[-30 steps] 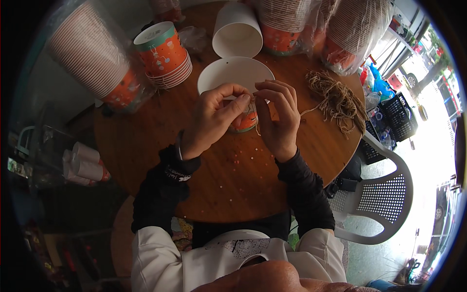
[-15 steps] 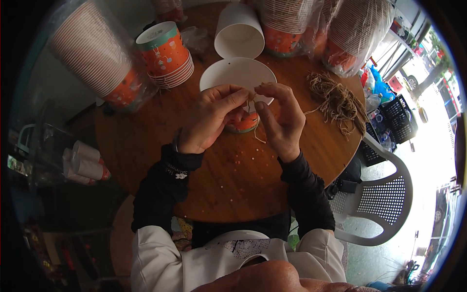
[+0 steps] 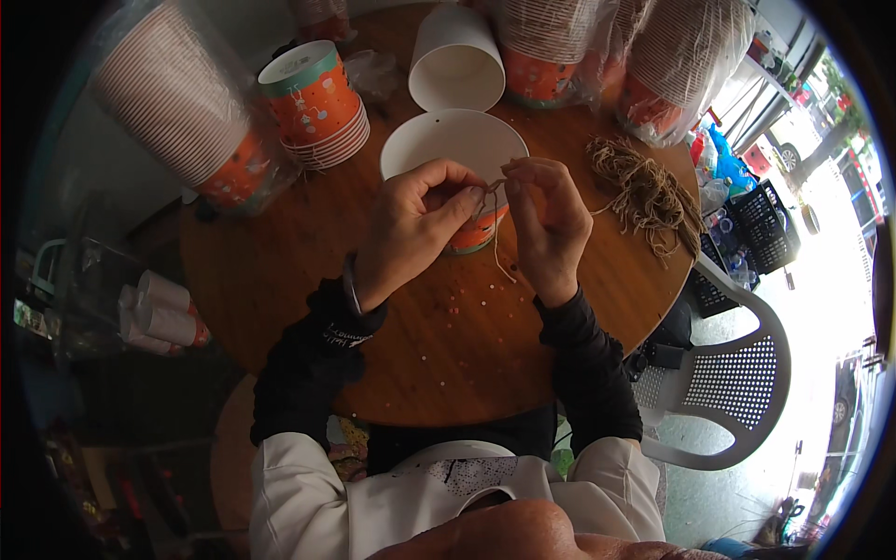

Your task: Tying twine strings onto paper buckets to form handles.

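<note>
Thin tan string (image 3: 498, 245) hangs between my two hands, its loose end dangling over the table. My left hand (image 3: 411, 219) pinches the string between thumb and forefinger. My right hand (image 3: 549, 219) pinches it a short way to the right. Just behind my fingers stands a paper bucket (image 3: 452, 140) with a wide white mouth and an orange and green outside, partly hidden by my hands. To the right of my right hand lies a tangled bundle of tan string (image 3: 644, 191).
A white-lined paper bucket (image 3: 456, 70) lies at the back. Nested orange buckets (image 3: 317, 107) stand at the left beside a plastic-wrapped stack (image 3: 182, 103). More wrapped stacks (image 3: 686, 61) fill the back right. Small dots of paper litter the wooden table (image 3: 420, 373). A grey chair (image 3: 737, 373) stands right.
My hands have shifted slightly, with the right fingers closing together on the string. The dangling string end hangs a little lower and further right.
</note>
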Demonstrator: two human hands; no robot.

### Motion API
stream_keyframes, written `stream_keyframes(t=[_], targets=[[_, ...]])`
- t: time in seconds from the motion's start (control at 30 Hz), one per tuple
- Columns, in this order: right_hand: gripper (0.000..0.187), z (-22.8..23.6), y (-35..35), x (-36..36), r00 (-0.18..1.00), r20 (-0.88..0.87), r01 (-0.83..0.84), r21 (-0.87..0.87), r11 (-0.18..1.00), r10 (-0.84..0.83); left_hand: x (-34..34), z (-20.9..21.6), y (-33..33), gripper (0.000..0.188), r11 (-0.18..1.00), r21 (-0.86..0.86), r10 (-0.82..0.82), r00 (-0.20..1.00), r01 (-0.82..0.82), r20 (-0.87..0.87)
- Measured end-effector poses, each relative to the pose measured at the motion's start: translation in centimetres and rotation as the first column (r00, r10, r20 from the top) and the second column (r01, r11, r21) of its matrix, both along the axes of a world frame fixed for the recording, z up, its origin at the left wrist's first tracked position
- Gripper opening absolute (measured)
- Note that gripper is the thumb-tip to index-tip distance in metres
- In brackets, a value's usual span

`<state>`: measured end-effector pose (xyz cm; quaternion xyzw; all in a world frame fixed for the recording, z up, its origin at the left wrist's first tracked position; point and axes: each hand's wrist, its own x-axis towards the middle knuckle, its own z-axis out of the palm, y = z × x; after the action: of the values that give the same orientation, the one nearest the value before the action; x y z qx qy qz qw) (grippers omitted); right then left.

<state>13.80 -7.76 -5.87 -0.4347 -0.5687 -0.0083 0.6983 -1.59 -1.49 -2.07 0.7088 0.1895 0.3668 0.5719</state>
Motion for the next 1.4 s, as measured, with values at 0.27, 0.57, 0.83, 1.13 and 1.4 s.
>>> stream_keyframes(t=[0.27, 0.57, 0.83, 1.13, 1.4], targets=[[0.005, -0.3, 0.1, 0.4, 0.975, -0.219, 0.008, -0.141, 0.990, -0.039, 0.1, -0.1, -0.3, 0.004, 0.939, 0.332, 0.116, 0.992, -0.094, -0.046], [0.005, 3.0, -2.0, 0.3, 0.866, -0.491, -0.328, -0.419, 0.847, 0.093, 0.7, -0.8, 0.0, 0.009, 0.717, 0.665, 0.291, 0.957, -0.212, -0.008], [0.007, 1.8, -1.8, -0.2, 0.923, -0.335, -0.303, -0.332, 0.893, 0.189, 1.5, -1.1, 0.2, 0.019, 0.790, 0.595, 0.136, 0.988, -0.150, 0.069], [0.021, 1.7, -1.3, 2.5, 0.955, 0.199, 0.232, -0.031, 0.972, -0.221, 1.0, -1.7, 2.2, 0.004, 0.704, 0.692, 0.181, 0.983, -0.161, 0.045], [0.016, 1.0, -1.0, 9.3, 0.666, 0.252, 0.696, 0.128, 0.706, -0.702, 0.9, -2.2, 0.6, 0.007, 0.662, 0.741, 0.252, 0.965, -0.118, -0.071]])
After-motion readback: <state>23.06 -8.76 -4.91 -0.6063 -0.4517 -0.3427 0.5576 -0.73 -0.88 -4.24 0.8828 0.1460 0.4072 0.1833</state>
